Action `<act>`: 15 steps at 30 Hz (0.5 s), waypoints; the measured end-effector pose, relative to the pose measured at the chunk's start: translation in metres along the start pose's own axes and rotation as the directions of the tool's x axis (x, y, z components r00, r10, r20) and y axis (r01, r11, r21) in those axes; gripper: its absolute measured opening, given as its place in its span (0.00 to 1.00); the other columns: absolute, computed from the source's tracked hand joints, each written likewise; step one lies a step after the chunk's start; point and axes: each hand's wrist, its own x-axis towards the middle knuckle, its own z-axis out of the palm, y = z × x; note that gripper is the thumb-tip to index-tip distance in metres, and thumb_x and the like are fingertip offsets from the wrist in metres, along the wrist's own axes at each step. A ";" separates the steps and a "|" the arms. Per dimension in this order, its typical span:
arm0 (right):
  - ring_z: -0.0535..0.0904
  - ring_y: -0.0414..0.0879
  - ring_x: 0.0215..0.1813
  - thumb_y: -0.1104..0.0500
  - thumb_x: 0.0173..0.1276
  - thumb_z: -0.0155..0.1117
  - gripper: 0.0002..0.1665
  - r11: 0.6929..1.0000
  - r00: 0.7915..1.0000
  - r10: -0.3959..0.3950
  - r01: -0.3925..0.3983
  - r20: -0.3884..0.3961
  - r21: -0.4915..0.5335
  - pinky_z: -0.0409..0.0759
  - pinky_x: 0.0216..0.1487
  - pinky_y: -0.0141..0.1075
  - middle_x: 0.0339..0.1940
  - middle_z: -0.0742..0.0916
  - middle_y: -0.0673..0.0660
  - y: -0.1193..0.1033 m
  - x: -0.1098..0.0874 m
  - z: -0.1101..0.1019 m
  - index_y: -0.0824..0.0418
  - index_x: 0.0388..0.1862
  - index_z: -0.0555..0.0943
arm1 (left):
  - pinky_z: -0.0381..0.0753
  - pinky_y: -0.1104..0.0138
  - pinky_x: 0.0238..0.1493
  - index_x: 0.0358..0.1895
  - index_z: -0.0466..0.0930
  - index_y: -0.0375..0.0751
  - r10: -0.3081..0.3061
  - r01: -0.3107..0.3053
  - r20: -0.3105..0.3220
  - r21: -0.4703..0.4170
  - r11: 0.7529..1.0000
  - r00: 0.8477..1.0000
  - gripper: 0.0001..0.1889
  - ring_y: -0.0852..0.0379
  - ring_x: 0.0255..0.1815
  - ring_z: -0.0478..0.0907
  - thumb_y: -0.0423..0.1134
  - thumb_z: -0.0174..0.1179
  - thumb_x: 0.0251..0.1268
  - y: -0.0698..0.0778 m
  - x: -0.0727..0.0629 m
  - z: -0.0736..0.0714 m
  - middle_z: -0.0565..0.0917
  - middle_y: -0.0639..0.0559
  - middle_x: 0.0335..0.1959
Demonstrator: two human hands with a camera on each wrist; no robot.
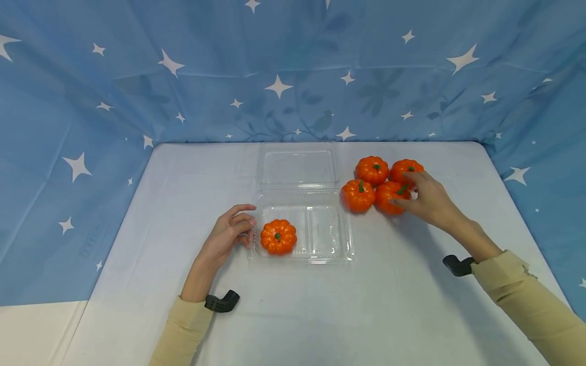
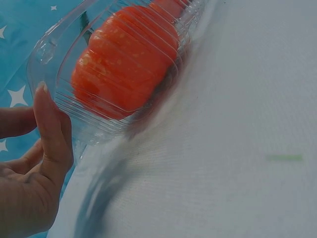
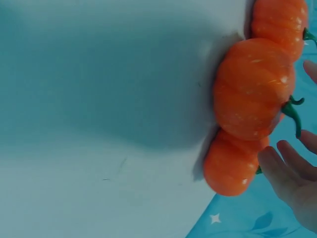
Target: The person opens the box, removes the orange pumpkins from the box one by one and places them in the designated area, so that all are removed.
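A clear plastic clamshell container (image 1: 325, 249) lies opened flat, lid away from me. One small orange toy pumpkin (image 1: 278, 237) sits in the left part of its base, and through the clear wall the pumpkin (image 2: 126, 62) fills much of the left wrist view. My left hand (image 1: 227, 231) holds the container's left rim between thumb and bent fingers. Right of the container, several more pumpkins (image 1: 358, 196) stand clustered. My right hand (image 1: 428, 200) hovers over the front right pumpkin (image 3: 252, 89), thumb and fingers spread around it near the green stem, without a visible grip.
The transparent lid (image 1: 298, 168) reaches toward the table's back edge. A white cloth covers the table (image 1: 293, 315). Behind and beside it hangs a blue curtain (image 1: 206, 66) with white stars. Dark wrist devices (image 1: 222, 301) sit on both forearms.
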 end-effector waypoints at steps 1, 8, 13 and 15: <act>0.75 0.70 0.55 0.57 0.65 0.75 0.43 1.000 1.000 -0.012 0.012 -0.011 0.002 0.82 0.53 0.64 0.61 0.76 0.75 -0.002 0.000 -0.001 0.78 0.70 0.67 | 0.82 0.70 0.23 0.71 0.65 0.32 0.000 0.000 -0.001 0.001 1.000 1.000 0.25 0.59 0.23 0.75 0.31 0.56 0.75 0.000 0.000 0.000 0.81 0.51 0.36; 0.73 0.70 0.64 0.61 0.65 0.75 0.38 0.993 0.993 -0.099 0.103 -0.071 0.051 0.78 0.59 0.66 0.65 0.76 0.74 -0.027 0.002 -0.003 0.74 0.69 0.70 | 0.82 0.70 0.23 0.70 0.66 0.33 -0.004 0.004 -0.008 0.008 1.000 1.000 0.24 0.60 0.23 0.75 0.31 0.56 0.75 -0.001 0.001 -0.001 0.81 0.51 0.37; 0.71 0.68 0.67 0.60 0.66 0.74 0.36 0.987 0.990 -0.137 0.141 -0.043 0.084 0.75 0.64 0.66 0.66 0.77 0.72 -0.047 0.004 -0.001 0.72 0.69 0.71 | 0.81 0.70 0.23 0.70 0.66 0.32 -0.003 0.003 -0.009 0.000 1.000 1.000 0.24 0.59 0.23 0.75 0.31 0.56 0.75 -0.001 0.001 0.000 0.81 0.50 0.37; 0.72 0.67 0.68 0.60 0.66 0.74 0.36 0.983 0.988 -0.153 0.154 -0.023 0.095 0.74 0.65 0.65 0.67 0.77 0.70 -0.053 0.005 0.000 0.71 0.69 0.72 | 0.81 0.69 0.23 0.70 0.67 0.32 -0.003 0.003 -0.008 -0.001 1.000 1.000 0.23 0.59 0.23 0.75 0.31 0.56 0.75 0.000 0.001 0.000 0.80 0.49 0.37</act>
